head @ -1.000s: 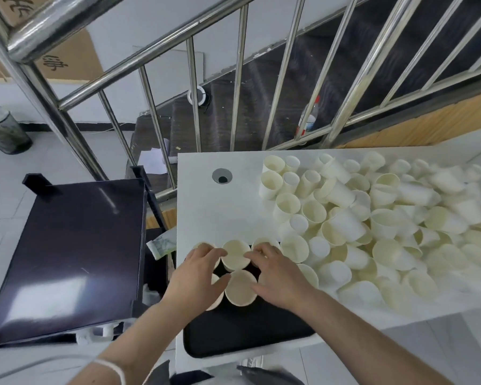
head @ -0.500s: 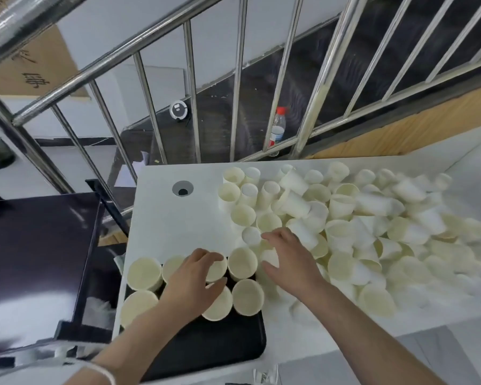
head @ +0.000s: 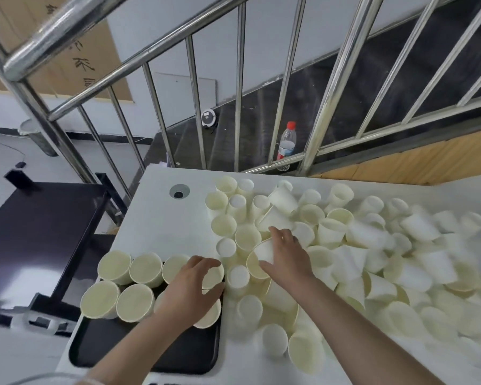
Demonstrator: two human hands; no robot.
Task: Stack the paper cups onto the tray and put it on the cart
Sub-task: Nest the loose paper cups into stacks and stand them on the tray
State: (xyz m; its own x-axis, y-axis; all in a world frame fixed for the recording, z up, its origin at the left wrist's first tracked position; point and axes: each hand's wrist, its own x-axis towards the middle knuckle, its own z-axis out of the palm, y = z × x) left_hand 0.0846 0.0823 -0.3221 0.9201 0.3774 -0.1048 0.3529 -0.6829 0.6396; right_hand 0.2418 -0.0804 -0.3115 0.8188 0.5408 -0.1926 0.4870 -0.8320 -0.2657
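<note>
A black tray [head: 139, 348] lies at the near left corner of the white table [head: 161, 218]. Several cream paper cups [head: 135, 301] stand upright in two rows on its far half. My left hand [head: 190, 290] rests on the rightmost tray cups, fingers curled over their rims. To its right, my right hand [head: 285, 254] grips a tilted paper cup [head: 264, 250] at the edge of a large loose heap of cups [head: 372, 259]. The black cart [head: 36, 234] stands left of the table.
A steel stair railing [head: 195, 134] runs behind the table. A plastic bottle [head: 286, 145] with a red cap stands on the dark stairs beyond it. A round cable hole [head: 179, 191] sits in the table's far left part. A bin [head: 39, 137] is on the floor.
The view has swung left and closer, showing more tray cups. My right hand has gone further into the heap and closed on a tilted cup. My left hand stays on the tray cups.
</note>
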